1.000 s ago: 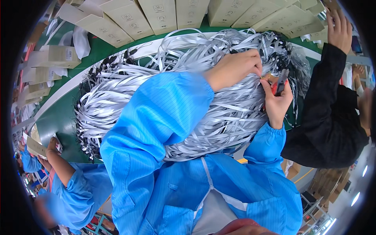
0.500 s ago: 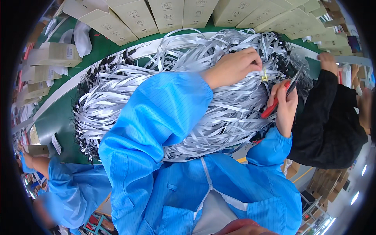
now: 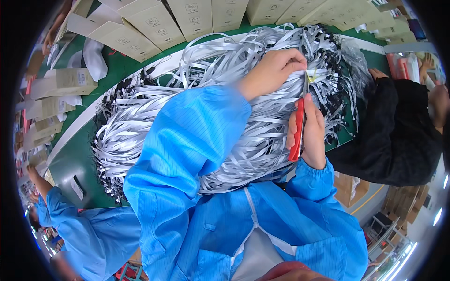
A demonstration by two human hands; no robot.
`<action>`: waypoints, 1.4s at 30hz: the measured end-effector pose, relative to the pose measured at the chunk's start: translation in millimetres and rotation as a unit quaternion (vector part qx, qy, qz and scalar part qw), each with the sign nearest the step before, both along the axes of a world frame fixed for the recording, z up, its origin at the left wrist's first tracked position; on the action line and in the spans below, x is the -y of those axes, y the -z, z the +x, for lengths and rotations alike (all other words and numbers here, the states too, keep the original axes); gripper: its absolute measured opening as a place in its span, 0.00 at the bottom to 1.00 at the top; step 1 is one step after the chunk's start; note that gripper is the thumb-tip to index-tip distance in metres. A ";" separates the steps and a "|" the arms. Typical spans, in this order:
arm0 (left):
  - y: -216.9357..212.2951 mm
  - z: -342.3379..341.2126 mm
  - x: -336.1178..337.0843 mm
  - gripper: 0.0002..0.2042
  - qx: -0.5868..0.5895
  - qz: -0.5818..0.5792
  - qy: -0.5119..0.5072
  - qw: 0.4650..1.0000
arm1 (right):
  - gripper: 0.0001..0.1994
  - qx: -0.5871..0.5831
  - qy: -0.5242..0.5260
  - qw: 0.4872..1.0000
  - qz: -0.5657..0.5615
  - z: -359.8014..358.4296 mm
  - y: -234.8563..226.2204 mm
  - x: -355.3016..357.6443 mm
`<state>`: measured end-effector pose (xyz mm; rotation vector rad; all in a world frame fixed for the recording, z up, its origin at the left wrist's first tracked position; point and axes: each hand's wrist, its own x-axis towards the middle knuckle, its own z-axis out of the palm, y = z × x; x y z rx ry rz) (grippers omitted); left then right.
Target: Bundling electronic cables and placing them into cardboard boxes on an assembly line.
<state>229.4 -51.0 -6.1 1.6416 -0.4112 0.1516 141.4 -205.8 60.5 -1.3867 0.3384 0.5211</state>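
Observation:
A big heap of white lanyards [image 3: 253, 133] with black cord ends lies before me. My left hand [image 3: 274, 70] reaches across its upper part, thumb and fingertips pinched on the white straps. Just right of those fingertips, a yellow tie [image 3: 312, 76] wraps around a bunch of the straps. My right hand [image 3: 313, 133] is closed around red-handled snips [image 3: 298, 126]. Their slim metal tip points away from me, between my left fingertips and the yellow tie. Whether the blades touch the tie or a strap I cannot tell.
Cream cartons [image 3: 197, 18] line the far side of the green table [image 3: 70, 164]. Smaller cartons [image 3: 65, 86] stand at the left. Clear plastic film [image 3: 354, 63] lies by the heap's right end, near a co-worker's black sleeve [image 3: 375, 112]. Another person in blue [image 3: 98, 234] is at lower left.
My right hand has brought the snips left and turned them, with the tip now beside the left fingertips. The left hand keeps its pinch. The co-worker's hand at right has lowered.

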 end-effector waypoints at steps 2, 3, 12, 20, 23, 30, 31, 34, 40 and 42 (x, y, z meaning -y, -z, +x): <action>-0.5 -1.0 -0.7 0.08 0.002 -0.005 0.008 1.000 | 0.22 0.003 0.021 1.000 0.022 0.3 5.8 -2.0; -0.8 -1.1 -0.9 0.08 0.005 -0.006 0.013 1.000 | 0.23 0.009 0.034 0.999 0.033 0.6 8.7 -2.6; -5.4 -3.2 0.6 0.07 0.093 0.091 0.000 0.991 | 0.23 0.011 0.075 0.985 0.157 4.8 26.8 -5.6; -4.9 -10.8 4.9 0.05 0.083 0.107 -0.029 0.990 | 0.24 0.069 0.034 0.949 0.306 -3.5 30.1 -6.2; 2.0 -9.2 3.7 0.05 0.037 0.200 -0.069 0.977 | 0.24 0.156 -0.056 0.899 0.405 2.7 18.0 0.9; -3.9 -3.5 2.3 0.02 0.049 -0.085 -0.107 0.989 | 0.25 0.335 -0.055 0.796 0.501 16.8 -24.7 48.7; -12.8 -4.5 3.4 0.02 0.095 -0.090 -0.129 0.983 | 0.24 0.346 -0.058 0.831 0.431 16.0 -23.8 52.2; -56.4 -13.0 -5.0 0.04 0.241 -0.026 -0.194 0.951 | 0.24 0.353 -0.051 0.887 0.294 10.1 -14.9 54.3; -155.1 -126.1 -64.9 0.03 0.102 0.232 -0.184 0.950 | 0.22 0.313 -0.013 0.915 0.255 14.4 -0.7 49.0; -171.1 -175.1 -110.3 0.03 0.053 0.338 -0.226 0.912 | 0.23 0.302 0.005 0.913 0.273 18.8 -0.2 47.3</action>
